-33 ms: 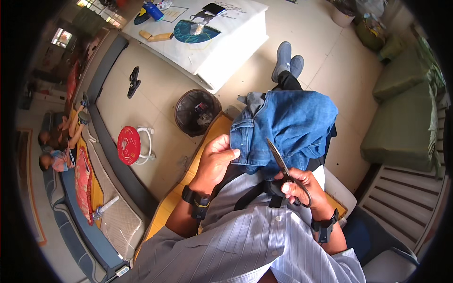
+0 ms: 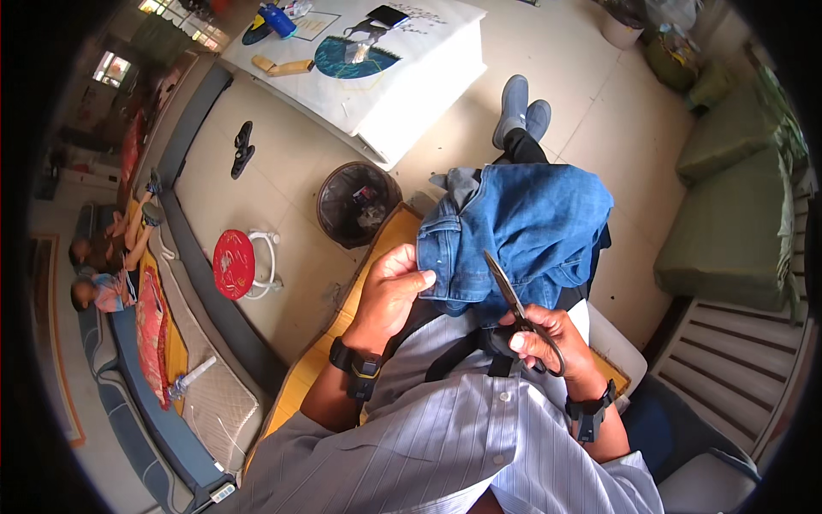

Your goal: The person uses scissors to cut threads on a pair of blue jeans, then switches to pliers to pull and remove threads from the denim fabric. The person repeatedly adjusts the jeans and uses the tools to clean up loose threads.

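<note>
Blue denim jeans (image 2: 539, 214) lie bunched over my lap and knees. My left hand (image 2: 390, 295) pinches their waistband at its left end, thumb on top and fingers hidden beneath the cloth. In my right hand (image 2: 548, 338) is a pair of dark metal scissors (image 2: 507, 287), gripped around the handles. The blades look closed and point up and left, over the lower part of the jeans. Part of the right-hand fingers is hidden behind the handles.
A dark-lined waste bin (image 2: 330, 206) stands beyond my left hand, near a red-topped stool (image 2: 234, 264). Ahead is a white table (image 2: 419, 94) with a blue bottle (image 2: 278, 20). Two people (image 2: 107, 291) sit on a sofa at far left. Green cushions (image 2: 728, 231) are at right.
</note>
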